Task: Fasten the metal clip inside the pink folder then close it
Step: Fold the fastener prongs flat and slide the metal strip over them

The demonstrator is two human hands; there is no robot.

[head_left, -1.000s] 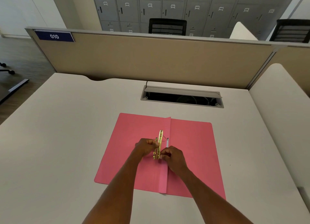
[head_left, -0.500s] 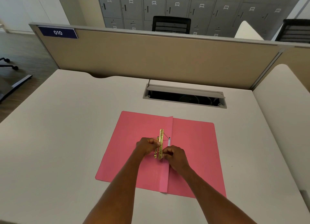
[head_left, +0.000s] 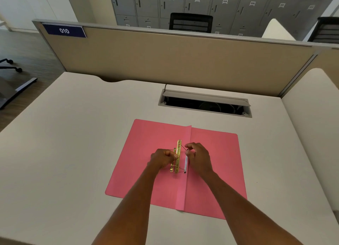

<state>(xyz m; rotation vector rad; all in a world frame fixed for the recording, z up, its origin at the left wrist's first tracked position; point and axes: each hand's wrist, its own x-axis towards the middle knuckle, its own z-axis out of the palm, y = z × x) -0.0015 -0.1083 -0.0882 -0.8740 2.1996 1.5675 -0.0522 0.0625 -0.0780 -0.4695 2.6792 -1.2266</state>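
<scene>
Grey lockers and a tan divider wall stand behind a big pale desk [head_left: 73, 134] with a dark cable slot near its back edge. From the head view, a flat pink paper folder [head_left: 146, 140] lies wide open in the middle of the desk, with its fold running from far to near.

Next to that fold sits the shiny gold metal clip [head_left: 178, 155], a long thin bar. It looks tipped up on its edge, not lying flat. Thin prongs run from it toward a small white strip [head_left: 186, 163] on the fold, so the clip does not look fastened yet. The folder is still open too. I think both parts of the job are left to do: press the clip down, then shut the cover.

Both arms reach in from the bottom. The left hand [head_left: 162, 158] is curled up, and its fingertips pinch the gold bar from the left side. The right hand [head_left: 199, 157] is curled too, and its fingers pinch a thin prong just right of the bar, beside the white strip.
</scene>
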